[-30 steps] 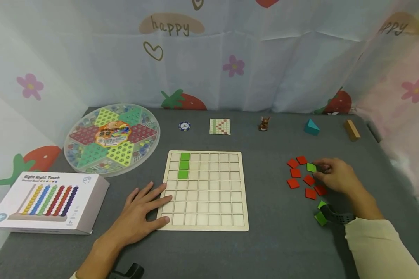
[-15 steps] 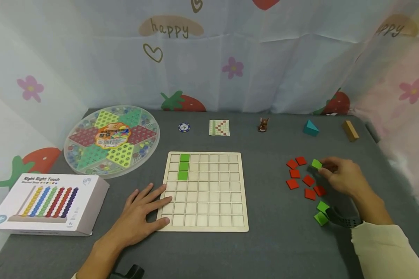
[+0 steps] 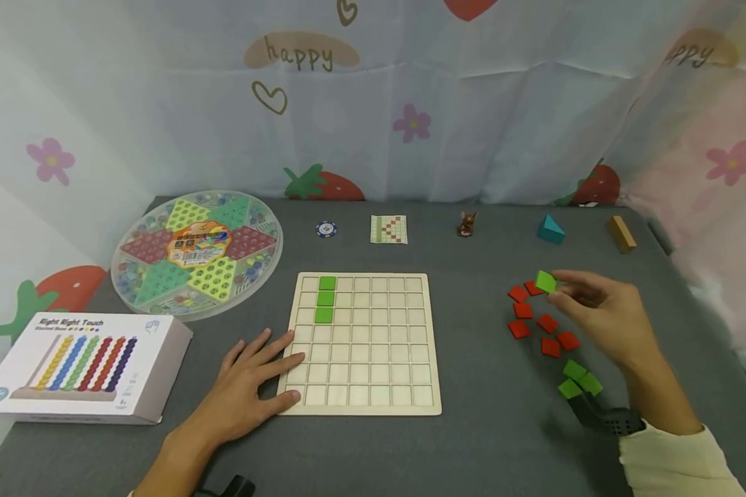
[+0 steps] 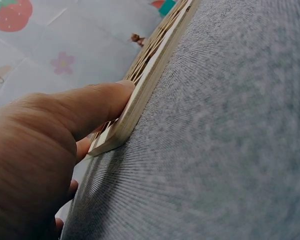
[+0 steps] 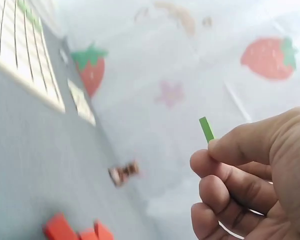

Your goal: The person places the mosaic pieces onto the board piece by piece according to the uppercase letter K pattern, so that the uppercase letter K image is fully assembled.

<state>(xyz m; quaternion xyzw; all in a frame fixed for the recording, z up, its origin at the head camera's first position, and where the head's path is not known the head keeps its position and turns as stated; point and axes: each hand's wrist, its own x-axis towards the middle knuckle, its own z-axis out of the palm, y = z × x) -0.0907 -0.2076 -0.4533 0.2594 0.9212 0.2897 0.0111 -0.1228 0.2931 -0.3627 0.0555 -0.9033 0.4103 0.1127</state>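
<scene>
- The grey felt-covered table (image 3: 485, 428) carries everything in front of me.
- The square wooden grid board (image 3: 373, 386) lies at the centre, three green tiles (image 3: 325, 299) filling a column near its top left corner.
- My left hand (image 3: 249, 386) lies flat with fingers straight and spread, fingertips on the board's lower left edge, thumb against its side.
- My right hand (image 3: 603, 314) is raised above the table, thumb and fingertips pinching a small green square tile (image 3: 545, 281) clear of the surface.
- Loose red square tiles (image 3: 537, 324) lie just below that tile, and more loose green tiles (image 3: 579, 378) sit near my wrist.
</scene>
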